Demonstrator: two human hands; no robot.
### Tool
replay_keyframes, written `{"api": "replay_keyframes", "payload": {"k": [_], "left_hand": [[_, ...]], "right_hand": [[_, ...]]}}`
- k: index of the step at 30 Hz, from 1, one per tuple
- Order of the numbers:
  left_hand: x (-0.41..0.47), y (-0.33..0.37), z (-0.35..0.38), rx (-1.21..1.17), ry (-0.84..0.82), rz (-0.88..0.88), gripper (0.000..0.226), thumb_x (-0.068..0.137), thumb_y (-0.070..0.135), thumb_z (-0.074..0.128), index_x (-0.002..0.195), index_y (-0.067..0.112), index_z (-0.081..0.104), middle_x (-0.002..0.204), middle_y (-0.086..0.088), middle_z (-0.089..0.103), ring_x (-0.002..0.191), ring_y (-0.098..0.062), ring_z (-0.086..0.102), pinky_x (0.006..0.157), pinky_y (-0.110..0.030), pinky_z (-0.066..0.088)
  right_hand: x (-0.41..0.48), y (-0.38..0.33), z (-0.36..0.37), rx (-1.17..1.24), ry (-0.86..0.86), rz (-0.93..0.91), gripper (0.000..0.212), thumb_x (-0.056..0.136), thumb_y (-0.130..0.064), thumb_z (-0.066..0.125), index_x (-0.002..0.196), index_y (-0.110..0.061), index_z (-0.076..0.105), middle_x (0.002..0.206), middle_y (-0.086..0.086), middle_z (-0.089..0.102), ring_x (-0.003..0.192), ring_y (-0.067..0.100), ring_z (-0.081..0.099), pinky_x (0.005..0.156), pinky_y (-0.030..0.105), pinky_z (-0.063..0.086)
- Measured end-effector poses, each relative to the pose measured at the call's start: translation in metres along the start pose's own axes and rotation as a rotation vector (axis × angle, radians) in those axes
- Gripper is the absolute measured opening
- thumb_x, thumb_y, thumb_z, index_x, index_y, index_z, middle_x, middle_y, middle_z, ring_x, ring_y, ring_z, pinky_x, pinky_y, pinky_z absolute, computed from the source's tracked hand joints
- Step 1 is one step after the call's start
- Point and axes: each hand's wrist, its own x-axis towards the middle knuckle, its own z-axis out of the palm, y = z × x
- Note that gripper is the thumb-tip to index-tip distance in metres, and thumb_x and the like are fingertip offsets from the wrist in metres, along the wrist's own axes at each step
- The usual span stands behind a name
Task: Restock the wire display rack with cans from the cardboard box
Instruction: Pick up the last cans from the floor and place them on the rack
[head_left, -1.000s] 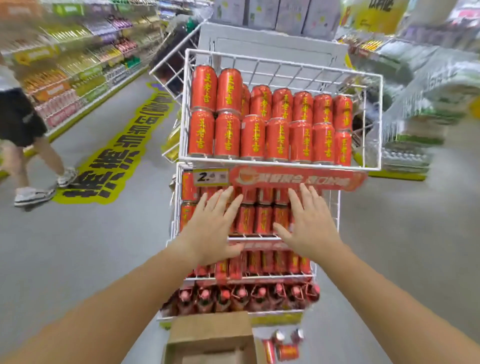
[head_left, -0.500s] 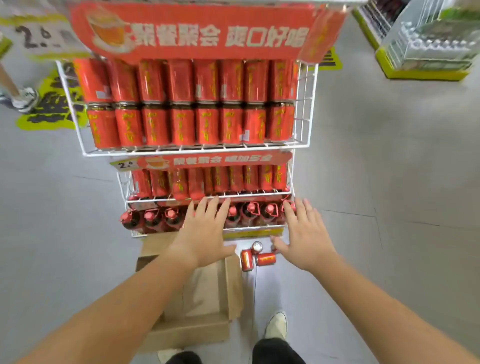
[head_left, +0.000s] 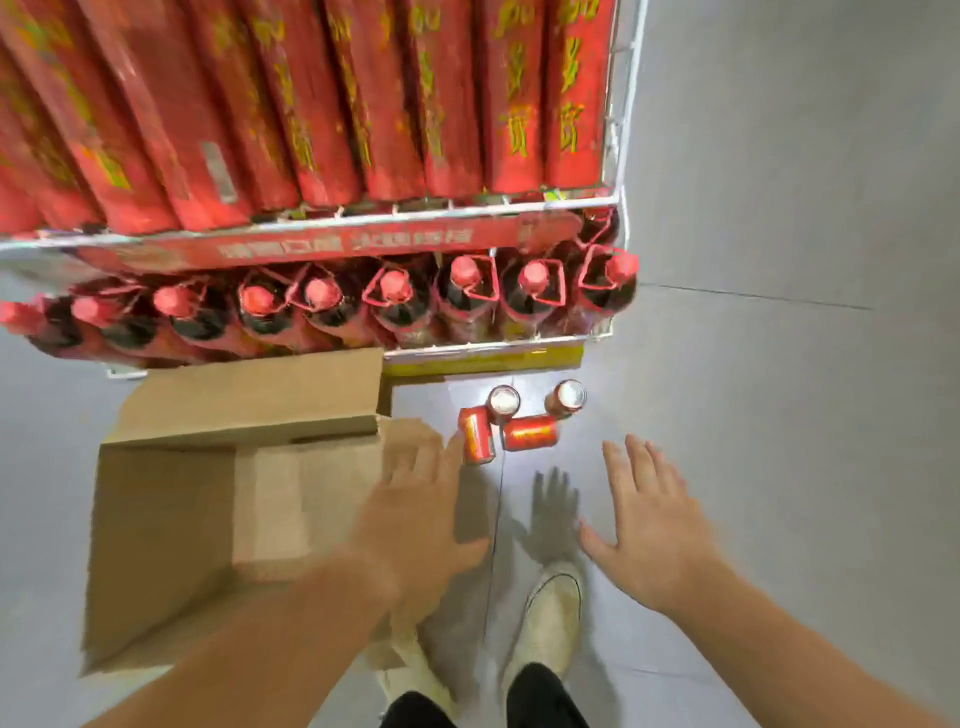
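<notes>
Both hands are hovering at lower centre with fingers spread, holding nothing: the blurred left hand (head_left: 415, 519) over the right edge of the open brown cardboard box (head_left: 208, 493), the right hand (head_left: 649, 530) above grey floor. Four red drink cans (head_left: 530, 432) are sitting just beyond the fingertips, below the white wire display rack (head_left: 615, 197) filling the top.

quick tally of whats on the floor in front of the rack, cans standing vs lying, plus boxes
upright cans: 2
cans lying on their sides: 2
cardboard box: 1
total: 5
</notes>
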Motion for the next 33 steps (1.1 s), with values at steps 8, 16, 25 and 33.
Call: {"api": "replay_keyframes", "payload": {"k": [8, 16, 25, 33], "left_hand": [[0.173, -0.022, 0.145, -0.165, -0.044, -0.029, 0.111, 0.077, 0.061, 0.073, 0.156, 0.02, 0.007, 0.148, -0.004, 0.032, 0.132, -0.025, 0.042, 0.105, -0.037, 0.043], [0.301, -0.043, 0.214, -0.451, 0.159, -0.209, 0.111, 0.073, 0.046, 0.084, 0.158, 0.021, 0.016, 0.146, -0.009, 0.038, 0.137, -0.031, 0.04, 0.108, -0.045, 0.041], [0.347, -0.055, 0.238, -0.644, 0.308, -0.079, 0.074, 0.063, 0.04, 0.093, 0.13, 0.037, 0.061, 0.128, 0.009, 0.063, 0.121, -0.018, 0.054, 0.106, -0.051, 0.043], [0.328, -0.038, 0.186, -0.909, 0.177, -0.191, 0.053, 0.068, 0.037, 0.09, 0.115, 0.033, 0.067, 0.109, 0.013, 0.07, 0.097, -0.007, 0.065, 0.09, -0.033, 0.053]], "right_hand": [[0.155, 0.033, 0.162, 0.051, -0.012, 0.034, 0.105, 0.071, -0.074, 0.005, 0.159, -0.016, -0.001, 0.166, 0.011, 0.005, 0.154, 0.029, 0.003, 0.123, 0.038, 0.007], [0.283, 0.072, 0.228, 0.41, 0.167, 0.123, 0.088, 0.089, -0.047, 0.064, 0.155, -0.008, 0.02, 0.152, 0.014, 0.035, 0.142, 0.031, 0.03, 0.116, 0.042, 0.027], [0.351, 0.081, 0.236, 1.155, 0.294, 0.107, 0.061, 0.073, -0.002, 0.085, 0.125, -0.018, 0.057, 0.112, -0.008, 0.068, 0.1, -0.007, 0.063, 0.09, 0.014, 0.05], [0.328, 0.085, 0.196, 1.278, 0.264, 0.109, 0.043, 0.073, -0.011, 0.086, 0.112, -0.016, 0.067, 0.105, 0.002, 0.074, 0.092, 0.01, 0.071, 0.078, 0.021, 0.055]]}}
